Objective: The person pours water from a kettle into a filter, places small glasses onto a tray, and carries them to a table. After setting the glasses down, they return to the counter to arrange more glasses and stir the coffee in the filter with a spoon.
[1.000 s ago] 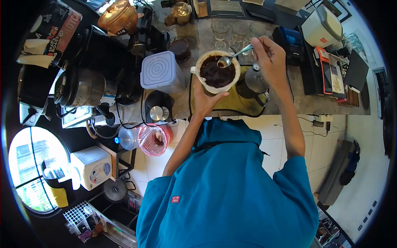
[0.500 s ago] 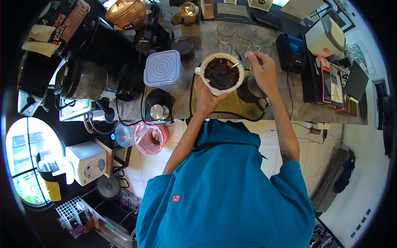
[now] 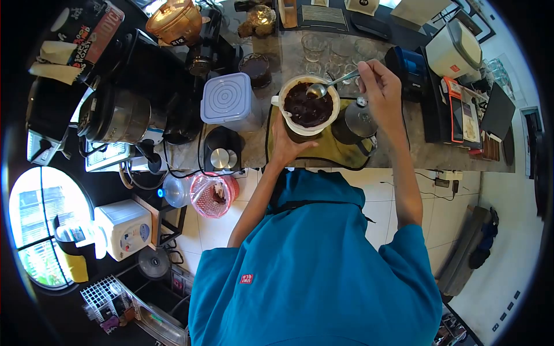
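Observation:
A white coffee dripper (image 3: 279, 101) with a handle and a paper filter holds dark, wet coffee grounds (image 3: 309, 109). My left hand (image 3: 285, 146) is closed around its lower near side; the fingers underneath are partly hidden, as is whatever supports the dripper. In my right hand (image 3: 381, 89) is a metal spoon (image 3: 341, 79), pinched by the handle end. The spoon's bowl is over the grounds near the far right of the filter. Just right of the dripper, below my right hand, stands a grey metal kettle-like pot (image 3: 353, 122) on an olive cloth (image 3: 323, 154).
Left of the dripper are a lidded plastic container (image 3: 229, 98), a glass of dark liquid (image 3: 255, 69) and a black scale-like device (image 3: 222, 144). Several clear glasses (image 3: 313, 46) stand behind. A blue-black printer (image 3: 407, 72) is at right. Below the counter sits a pink bin (image 3: 213, 195).
My right hand has moved slightly right and up, and the spoon lies at a lower angle with its bowl lifted into view. My left thumb has slid lower on the dripper's near side.

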`<state>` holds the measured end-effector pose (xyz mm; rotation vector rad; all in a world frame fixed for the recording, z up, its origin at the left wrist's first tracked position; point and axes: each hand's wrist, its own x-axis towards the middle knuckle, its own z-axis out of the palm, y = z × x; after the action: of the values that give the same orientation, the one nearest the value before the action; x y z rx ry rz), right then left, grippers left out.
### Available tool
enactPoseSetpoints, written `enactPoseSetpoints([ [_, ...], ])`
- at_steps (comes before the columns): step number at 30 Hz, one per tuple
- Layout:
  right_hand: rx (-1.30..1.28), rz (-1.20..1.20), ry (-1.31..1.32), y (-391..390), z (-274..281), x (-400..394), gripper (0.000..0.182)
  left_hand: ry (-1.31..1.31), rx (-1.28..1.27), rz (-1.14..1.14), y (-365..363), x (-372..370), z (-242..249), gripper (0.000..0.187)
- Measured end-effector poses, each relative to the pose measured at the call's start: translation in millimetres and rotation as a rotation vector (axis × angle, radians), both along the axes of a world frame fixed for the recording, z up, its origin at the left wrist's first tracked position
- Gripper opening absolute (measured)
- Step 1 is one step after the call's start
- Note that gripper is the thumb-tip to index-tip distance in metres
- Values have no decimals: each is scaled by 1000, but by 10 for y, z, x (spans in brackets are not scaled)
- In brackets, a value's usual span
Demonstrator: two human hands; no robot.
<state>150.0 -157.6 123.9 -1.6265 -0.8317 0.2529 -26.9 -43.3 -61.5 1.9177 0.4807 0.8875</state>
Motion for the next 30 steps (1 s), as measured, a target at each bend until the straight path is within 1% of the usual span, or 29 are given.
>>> enactPoseSetpoints([
  [1,-5,-19,-77,-6,29,-20,29,1,1,-3,5,-2,-42,114],
  [2,-6,-22,-74,-14,36,-28,29,105,-1,5,2,-12,-88,107],
  [3,-44,-32,-183,-23,37,-36,28,209,-4,13,-7,-21,-102,101],
  [4,-83,-41,-291,-28,36,-45,27,212,-6,12,-1,-12,-116,101],
  [6,-119,-43,-298,-16,39,-103,26,264,209,-40,26,29,-136,87],
  [7,-153,-46,-307,-6,37,-129,25,267,207,-42,20,34,-142,87],
  [9,-160,-46,-315,20,-33,-151,25,281,283,9,-3,28,-145,77],
  [10,-164,-48,-327,36,-83,-156,25,283,283,5,-9,20,-139,77],
  [12,-164,-46,-282,73,-176,-162,25,294,350,6,-7,15,-112,95],
  [16,-181,-40,-150,111,-427,-69,28,352,337,-17,44,-23,-86,98],
  [17,-182,-42,-150,116,-477,-33,28,356,353,-22,61,-31,-95,99],
  [19,-134,-22,4,126,-531,19,32,363,369,-25,87,-51,-119,100],
  [20,-135,-23,6,118,-541,40,32,347,390,-23,95,-57,-132,100],
  [22,-96,1,125,102,-495,70,33,331,410,-21,96,-61,-128,101],
  [23,-96,2,125,94,-482,85,33,329,409,-25,100,-65,-122,100],
  [25,-8,62,181,92,-449,116,33,325,409,-26,111,-67,-110,100],
  [30,-21,11,98,19,-140,50,32,343,396,-6,87,-63,-78,96],
])
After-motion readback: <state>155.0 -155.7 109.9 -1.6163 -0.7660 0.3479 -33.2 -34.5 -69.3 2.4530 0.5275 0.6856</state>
